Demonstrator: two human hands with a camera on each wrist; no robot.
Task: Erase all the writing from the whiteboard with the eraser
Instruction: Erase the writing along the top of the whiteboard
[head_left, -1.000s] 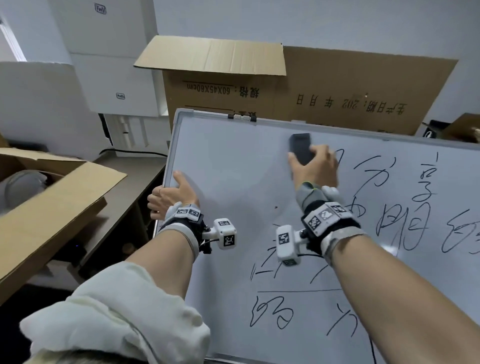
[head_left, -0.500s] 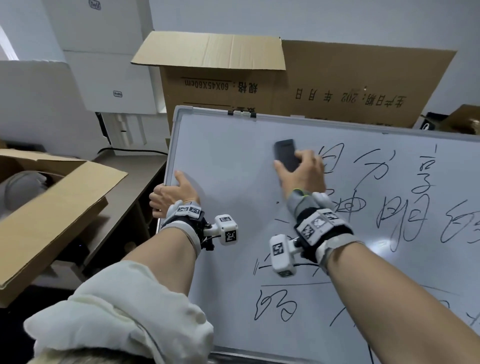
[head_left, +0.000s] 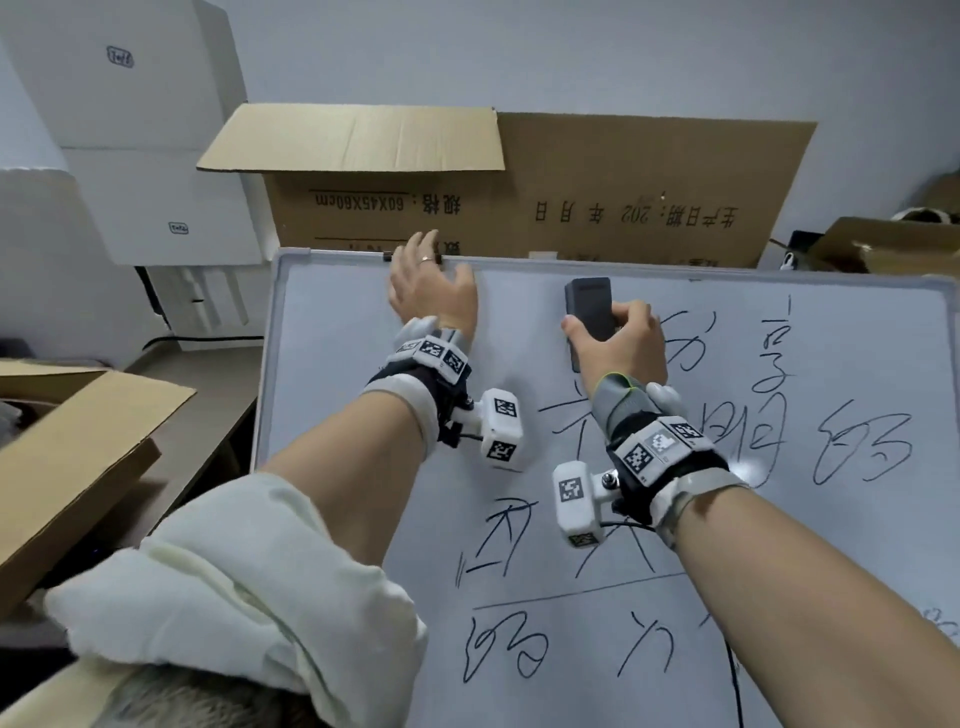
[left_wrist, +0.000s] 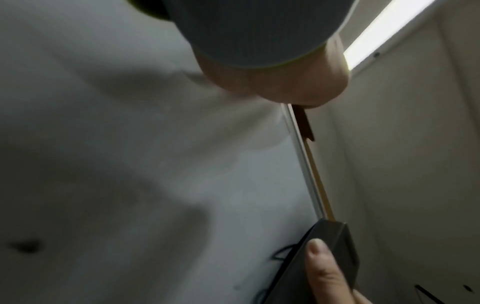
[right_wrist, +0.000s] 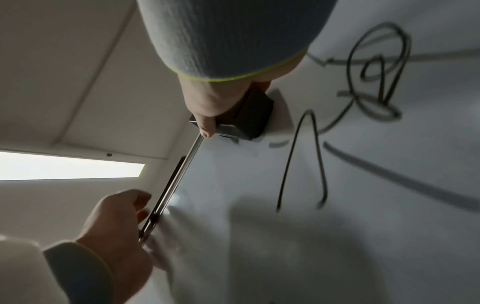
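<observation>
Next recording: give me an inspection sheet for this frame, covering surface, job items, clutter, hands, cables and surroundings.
Surface: whiteboard, upper-left area wiped, black writing remains at right and bottom.
Job's things: dark eraser pressed on the board near its top edge.
Clutter: nothing seen on the board.
Hands: right hand has its grip round the eraser; left hand holds the board's top edge.
Cables: black cable on the desk at left.
Surroundings: cardboard boxes behind, white boxes at left.

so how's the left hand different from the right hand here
The left hand grips the whiteboard at its top edge, fingers curled over the frame; the right hand grips the dark eraser against the board face. The left sits over a clean area, the right beside the writing. Both wear wrist-mounted camera rigs.
</observation>
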